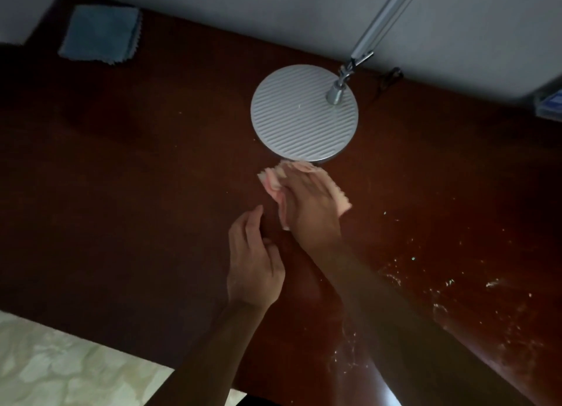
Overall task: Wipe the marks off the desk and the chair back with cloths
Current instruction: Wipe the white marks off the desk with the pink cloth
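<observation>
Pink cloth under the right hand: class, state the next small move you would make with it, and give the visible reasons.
Probably slide the pink cloth toward the person's right and the near edge. The right hand presses it flat on the desk just in front of the lamp base, while white marks speckle the wood on that side.

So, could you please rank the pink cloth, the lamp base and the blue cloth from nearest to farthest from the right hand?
1. pink cloth, pressed under the right hand.
2. lamp base, just beyond it.
3. blue cloth, far left corner.
</observation>
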`<control>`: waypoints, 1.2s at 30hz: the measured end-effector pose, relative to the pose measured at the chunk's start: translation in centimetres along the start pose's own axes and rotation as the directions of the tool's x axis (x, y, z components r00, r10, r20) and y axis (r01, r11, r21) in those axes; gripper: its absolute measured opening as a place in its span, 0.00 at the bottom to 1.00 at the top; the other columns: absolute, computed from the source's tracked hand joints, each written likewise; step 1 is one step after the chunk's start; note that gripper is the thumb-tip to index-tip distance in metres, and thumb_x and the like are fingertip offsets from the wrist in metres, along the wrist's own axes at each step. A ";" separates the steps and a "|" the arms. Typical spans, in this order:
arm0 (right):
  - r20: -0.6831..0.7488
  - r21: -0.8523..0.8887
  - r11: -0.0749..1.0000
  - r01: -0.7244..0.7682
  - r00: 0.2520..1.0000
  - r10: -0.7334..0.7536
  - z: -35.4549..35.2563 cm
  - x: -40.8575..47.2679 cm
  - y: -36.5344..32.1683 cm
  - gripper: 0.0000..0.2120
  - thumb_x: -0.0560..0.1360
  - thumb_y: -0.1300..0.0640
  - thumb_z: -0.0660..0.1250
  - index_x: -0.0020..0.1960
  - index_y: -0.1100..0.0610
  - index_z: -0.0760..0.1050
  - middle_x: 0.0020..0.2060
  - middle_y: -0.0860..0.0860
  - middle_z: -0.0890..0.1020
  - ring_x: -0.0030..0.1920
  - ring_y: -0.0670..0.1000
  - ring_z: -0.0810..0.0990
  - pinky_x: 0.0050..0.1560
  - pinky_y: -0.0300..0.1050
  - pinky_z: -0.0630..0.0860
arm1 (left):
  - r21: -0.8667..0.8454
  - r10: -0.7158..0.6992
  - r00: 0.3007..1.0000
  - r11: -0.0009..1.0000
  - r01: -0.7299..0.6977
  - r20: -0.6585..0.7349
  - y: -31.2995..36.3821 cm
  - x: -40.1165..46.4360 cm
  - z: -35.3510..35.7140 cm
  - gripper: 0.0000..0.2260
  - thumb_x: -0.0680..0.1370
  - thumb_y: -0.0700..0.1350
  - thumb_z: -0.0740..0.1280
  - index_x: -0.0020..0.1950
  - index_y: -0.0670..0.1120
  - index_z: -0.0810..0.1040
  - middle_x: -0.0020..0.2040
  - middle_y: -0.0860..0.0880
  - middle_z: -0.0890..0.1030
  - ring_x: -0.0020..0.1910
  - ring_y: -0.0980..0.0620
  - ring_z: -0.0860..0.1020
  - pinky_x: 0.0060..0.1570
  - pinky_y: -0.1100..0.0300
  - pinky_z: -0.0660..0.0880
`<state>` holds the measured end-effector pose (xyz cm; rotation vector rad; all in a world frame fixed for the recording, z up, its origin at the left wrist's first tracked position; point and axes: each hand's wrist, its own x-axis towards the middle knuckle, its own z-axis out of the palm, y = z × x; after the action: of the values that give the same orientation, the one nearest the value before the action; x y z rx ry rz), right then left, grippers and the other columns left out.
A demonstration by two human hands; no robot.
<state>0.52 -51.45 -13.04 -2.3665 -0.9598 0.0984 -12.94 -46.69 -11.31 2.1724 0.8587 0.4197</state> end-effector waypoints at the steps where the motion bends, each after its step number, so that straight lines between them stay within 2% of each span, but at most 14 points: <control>1: -0.032 0.013 1.000 -0.027 0.999 0.027 -1.0 -0.1 0.7 0.15 0.75 0.60 0.64 0.59 0.60 0.80 0.59 0.56 0.82 0.62 0.56 0.78 0.68 0.52 0.69 | 0.010 0.014 1.000 1.000 -0.014 0.000 -0.1 0.2 0.0 0.24 0.75 0.42 0.54 0.72 0.47 0.66 0.65 0.44 0.71 0.61 0.44 0.74 0.60 0.47 0.76; 6: -0.024 0.006 0.970 -0.242 0.970 0.242 -3.6 -1.4 0.5 0.17 0.76 0.55 0.57 0.58 0.58 0.80 0.54 0.56 0.83 0.57 0.59 0.80 0.58 0.56 0.76 | 0.031 0.023 1.000 0.999 -0.023 0.009 -0.1 0.2 0.1 0.22 0.75 0.40 0.55 0.70 0.45 0.68 0.63 0.45 0.70 0.61 0.46 0.73 0.60 0.47 0.76; 10: 0.026 -0.059 0.971 -0.233 0.972 0.235 -2.6 -7.8 -1.1 0.21 0.80 0.48 0.52 0.64 0.54 0.77 0.60 0.53 0.82 0.63 0.56 0.79 0.65 0.59 0.72 | 0.046 0.058 0.998 0.997 -0.058 0.005 -0.5 0.4 -0.1 0.21 0.76 0.42 0.55 0.69 0.42 0.70 0.62 0.42 0.73 0.61 0.43 0.73 0.62 0.47 0.74; 14: -0.050 -0.112 0.969 -0.221 0.975 0.217 -2.5 -15.1 -4.4 0.24 0.84 0.46 0.50 0.61 0.56 0.81 0.60 0.52 0.82 0.62 0.52 0.79 0.75 0.44 0.58 | 0.088 0.115 0.993 0.989 -0.117 0.027 -0.4 0.2 -0.1 0.21 0.74 0.40 0.57 0.66 0.40 0.72 0.60 0.41 0.75 0.59 0.44 0.72 0.63 0.54 0.66; 16: -0.078 -0.118 0.983 -0.141 0.988 0.132 -3.0 -16.3 -5.7 0.22 0.84 0.48 0.51 0.57 0.56 0.82 0.56 0.51 0.83 0.60 0.50 0.79 0.75 0.39 0.56 | 0.113 0.166 0.984 0.979 -0.172 0.058 -0.8 0.2 -0.2 0.19 0.73 0.40 0.57 0.62 0.41 0.75 0.59 0.41 0.76 0.57 0.43 0.72 0.62 0.51 0.68; 18: -0.076 -0.138 0.983 -0.120 0.991 0.110 -5.2 -16.1 -4.6 0.18 0.83 0.55 0.54 0.52 0.58 0.83 0.51 0.54 0.84 0.55 0.54 0.79 0.67 0.47 0.68 | 0.166 0.229 0.967 0.955 -0.245 0.113 -0.9 -0.4 0.0 0.18 0.72 0.41 0.58 0.58 0.42 0.79 0.59 0.42 0.76 0.57 0.41 0.74 0.60 0.46 0.70; 20: -0.054 -0.164 0.961 -0.223 0.975 0.217 -7.9 -14.5 -1.1 0.12 0.78 0.60 0.59 0.52 0.59 0.81 0.49 0.56 0.83 0.50 0.58 0.80 0.54 0.53 0.75 | 0.243 0.260 0.951 0.924 -0.296 0.169 -0.8 -1.2 0.2 0.17 0.72 0.43 0.58 0.56 0.44 0.80 0.59 0.43 0.77 0.58 0.41 0.74 0.59 0.45 0.70; 23: -0.247 -0.229 0.866 -0.445 0.887 0.391 -11.1 -12.8 6.3 0.14 0.79 0.55 0.57 0.54 0.60 0.80 0.47 0.57 0.82 0.47 0.60 0.80 0.48 0.53 0.77 | 0.309 0.280 0.938 0.891 -0.333 0.206 -0.1 -2.1 0.6 0.16 0.74 0.43 0.58 0.58 0.44 0.79 0.60 0.44 0.77 0.61 0.43 0.73 0.60 0.45 0.69; 25: -0.381 -0.147 0.819 -0.555 0.796 0.471 -10.6 -12.5 7.2 0.18 0.80 0.52 0.54 0.54 0.61 0.79 0.45 0.58 0.82 0.45 0.60 0.80 0.47 0.53 0.77 | 0.348 0.280 0.936 0.873 -0.341 0.215 -0.2 -2.2 0.8 0.16 0.76 0.44 0.58 0.60 0.43 0.78 0.61 0.44 0.77 0.61 0.44 0.73 0.60 0.45 0.69; 26: -0.396 -0.113 0.824 -0.555 0.786 0.475 -9.6 -12.4 5.8 0.20 0.81 0.51 0.53 0.54 0.61 0.79 0.45 0.58 0.81 0.46 0.60 0.80 0.48 0.55 0.77 | 0.364 0.274 0.937 0.868 -0.338 0.217 -0.3 -2.1 0.8 0.16 0.77 0.44 0.58 0.61 0.43 0.78 0.61 0.44 0.77 0.61 0.44 0.73 0.60 0.46 0.69; 28: -0.308 -0.128 0.882 -0.453 0.864 0.399 -6.2 -14.3 1.3 0.21 0.83 0.50 0.52 0.56 0.62 0.78 0.50 0.57 0.80 0.53 0.59 0.79 0.56 0.57 0.74 | 0.385 0.278 0.935 0.856 -0.344 0.219 -0.5 -2.0 0.8 0.16 0.77 0.45 0.59 0.62 0.43 0.77 0.62 0.44 0.76 0.61 0.44 0.72 0.61 0.47 0.68; 30: -0.208 -0.174 0.938 -0.299 0.942 0.262 -3.9 -17.4 -1.7 0.17 0.82 0.52 0.57 0.60 0.59 0.80 0.58 0.53 0.82 0.61 0.54 0.79 0.67 0.54 0.70 | 0.393 0.290 0.933 0.849 -0.353 0.212 -0.6 -2.0 0.7 0.15 0.76 0.44 0.61 0.61 0.43 0.77 0.62 0.44 0.76 0.61 0.44 0.72 0.60 0.47 0.67; 32: -0.184 -0.153 0.963 -0.221 0.964 0.192 -5.0 -18.6 0.2 0.16 0.81 0.52 0.59 0.59 0.57 0.81 0.57 0.51 0.83 0.59 0.51 0.81 0.70 0.47 0.67 | 0.391 0.297 0.932 0.848 -0.357 0.206 -0.6 -2.0 0.9 0.15 0.76 0.43 0.62 0.61 0.43 0.77 0.62 0.44 0.76 0.62 0.44 0.72 0.61 0.46 0.67; 36: -0.302 -0.176 0.884 -0.434 0.878 0.371 -10.7 -16.2 6.6 0.17 0.80 0.51 0.56 0.51 0.57 0.81 0.46 0.53 0.83 0.46 0.55 0.81 0.49 0.46 0.75 | 0.366 0.316 0.934 0.860 -0.356 0.167 -0.6 -2.2 1.1 0.13 0.78 0.43 0.62 0.60 0.41 0.77 0.61 0.43 0.77 0.61 0.43 0.72 0.60 0.46 0.67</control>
<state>-4.41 -71.15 -10.00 -2.6878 -0.3529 -0.1762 -14.19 -48.46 -12.58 2.7089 0.5336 0.3210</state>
